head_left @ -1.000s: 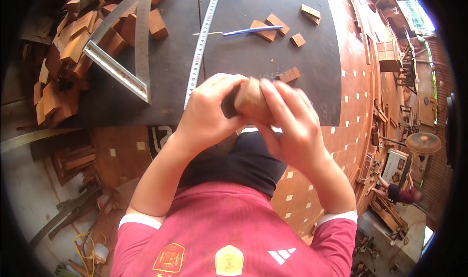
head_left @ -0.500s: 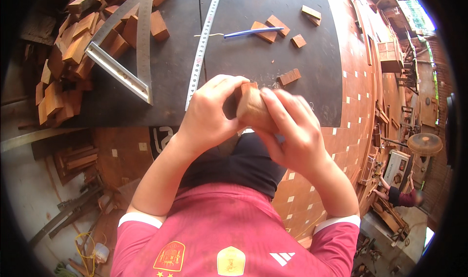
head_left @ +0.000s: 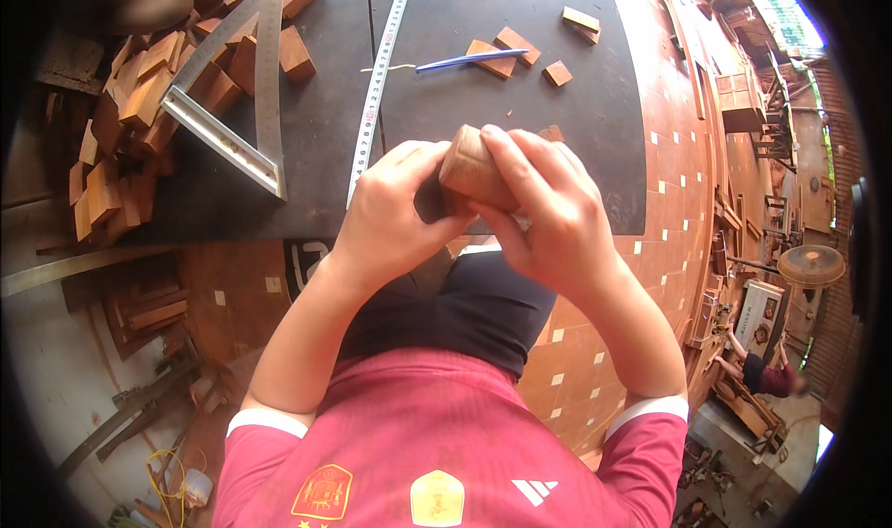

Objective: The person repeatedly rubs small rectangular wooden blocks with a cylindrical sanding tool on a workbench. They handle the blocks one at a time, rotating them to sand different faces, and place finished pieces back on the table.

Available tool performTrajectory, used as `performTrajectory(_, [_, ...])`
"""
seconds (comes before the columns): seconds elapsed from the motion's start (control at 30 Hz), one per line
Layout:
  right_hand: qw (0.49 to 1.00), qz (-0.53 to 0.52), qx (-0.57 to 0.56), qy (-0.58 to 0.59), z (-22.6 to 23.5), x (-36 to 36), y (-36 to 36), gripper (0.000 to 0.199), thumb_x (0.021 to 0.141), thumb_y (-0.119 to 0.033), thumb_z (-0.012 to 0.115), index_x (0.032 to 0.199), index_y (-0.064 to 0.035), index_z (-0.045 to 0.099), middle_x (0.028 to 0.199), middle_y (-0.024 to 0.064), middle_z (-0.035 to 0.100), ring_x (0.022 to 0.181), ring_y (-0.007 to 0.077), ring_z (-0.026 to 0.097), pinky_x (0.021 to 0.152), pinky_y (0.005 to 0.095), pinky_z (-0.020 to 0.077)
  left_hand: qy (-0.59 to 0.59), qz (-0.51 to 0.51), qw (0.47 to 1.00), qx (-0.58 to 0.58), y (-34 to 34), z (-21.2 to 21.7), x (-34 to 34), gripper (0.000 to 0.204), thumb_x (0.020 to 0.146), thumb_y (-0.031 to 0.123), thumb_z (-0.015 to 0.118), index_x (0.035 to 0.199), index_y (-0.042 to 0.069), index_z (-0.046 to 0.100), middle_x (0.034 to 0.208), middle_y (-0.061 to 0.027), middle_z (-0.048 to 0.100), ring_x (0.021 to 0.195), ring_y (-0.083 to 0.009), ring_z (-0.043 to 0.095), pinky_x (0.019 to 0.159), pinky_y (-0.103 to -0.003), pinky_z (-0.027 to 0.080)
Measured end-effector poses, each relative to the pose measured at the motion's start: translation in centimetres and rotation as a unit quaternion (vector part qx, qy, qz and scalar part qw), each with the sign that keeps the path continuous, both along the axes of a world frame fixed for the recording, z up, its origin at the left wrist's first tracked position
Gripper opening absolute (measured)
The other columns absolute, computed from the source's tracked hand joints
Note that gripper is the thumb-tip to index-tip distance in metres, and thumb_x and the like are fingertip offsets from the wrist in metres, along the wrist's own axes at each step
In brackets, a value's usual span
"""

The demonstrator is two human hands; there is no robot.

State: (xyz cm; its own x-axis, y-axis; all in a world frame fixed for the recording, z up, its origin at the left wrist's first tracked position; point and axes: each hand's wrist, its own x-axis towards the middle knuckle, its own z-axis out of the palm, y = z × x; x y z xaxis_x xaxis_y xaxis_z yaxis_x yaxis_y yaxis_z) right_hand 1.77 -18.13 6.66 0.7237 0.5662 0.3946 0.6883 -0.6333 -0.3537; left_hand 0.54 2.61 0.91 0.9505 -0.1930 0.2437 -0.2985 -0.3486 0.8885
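Both hands hold a reddish-brown wooden block (head_left: 472, 167) just over the near edge of the dark tabletop. My left hand (head_left: 388, 198) is closed on the block's left side, its thumb below and fingers above. From the right, my right hand (head_left: 560, 214) grips the same block, with fingers along its top and thumb underneath. The fingers hide part of the block. Behind my right hand a small wooden block (head_left: 552, 134) shows only partly. Farther off, a blue pen (head_left: 469, 60) lies across another wooden block (head_left: 492, 66).
A white measuring tape (head_left: 376, 86) runs across the dark table (head_left: 446, 105). A metal protractor square (head_left: 223, 139) rests beside a heap of wooden blocks (head_left: 144, 96) at left. Several small blocks lie at the far right. Another person (head_left: 771, 372) works in the background.
The held block has been raised slightly and turned, showing a different face. Both hands moved a little upward in the picture. A blurred brown shape has entered at the upper left.
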Motion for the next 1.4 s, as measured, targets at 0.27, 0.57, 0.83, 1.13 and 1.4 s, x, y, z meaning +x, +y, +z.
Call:
performTrajectory(0.27, [1.000,0.019,-0.009,0.011,0.2,-0.8,-0.7,0.068,0.079,-0.011,0.087,0.141,0.0014,0.063,0.124,0.0192,0.066,0.098,0.0375,0.067,0.087,0.0459,0.0539,-0.042,0.001,0.999,0.003,-0.3,-0.1,0.2,0.050,0.078,0.015,0.088,0.123,-0.001,0.071,0.115,-0.0207,0.075,0.109,-0.0411,0.073,0.094,-0.045,0.059])
performTrajectory(0.57, [0.998,0.022,-0.011,0.050,0.6,-2.8,-1.1,0.067,0.078,-0.011,0.089,0.138,0.0056,0.065,0.122,0.0243,0.070,0.101,0.0414,0.071,0.089,0.0480,0.0560,-0.033,0.016,0.999,0.007,-0.3,-0.9,0.1,0.053,0.072,0.013,0.089,0.120,0.001,0.072,0.116,-0.0179,0.076,0.110,-0.0382,0.074,0.096,-0.043,0.059])
performTrajectory(0.83, [0.999,0.012,-0.004,0.041,0.3,-3.3,-0.4,0.067,0.077,-0.008,0.088,0.139,0.0044,0.065,0.126,0.0228,0.070,0.102,0.0413,0.071,0.091,0.0502,0.0568,-0.037,0.011,0.999,0.008,-0.2,-0.7,0.3,0.058,0.070,0.013,0.093,0.123,0.002,0.074,0.118,-0.0169,0.077,0.108,-0.0351,0.076,0.095,-0.040,0.060])
performTrajectory(1.13, [1.000,-0.019,0.002,0.019,0.1,-2.1,0.5,0.066,0.079,-0.010,0.088,0.140,0.0018,0.064,0.126,0.0210,0.070,0.106,0.0419,0.070,0.093,0.0487,0.0555,0.004,0.012,1.000,-0.002,-0.1,-0.2,-0.2,0.056,0.072,0.014,0.091,0.124,0.002,0.074,0.114,-0.0164,0.077,0.105,-0.0296,0.077,0.095,-0.039,0.059])
performTrajectory(1.4, [0.998,-0.034,0.020,0.043,0.1,-0.8,0.4,0.067,0.079,-0.007,0.088,0.141,0.0025,0.063,0.127,0.0242,0.070,0.108,0.0461,0.069,0.095,0.0503,0.0551,0.056,0.009,0.998,-0.008,-0.3,0.6,-0.3,0.053,0.071,0.013,0.090,0.121,0.000,0.074,0.115,-0.0143,0.078,0.106,-0.0238,0.077,0.095,-0.037,0.059])
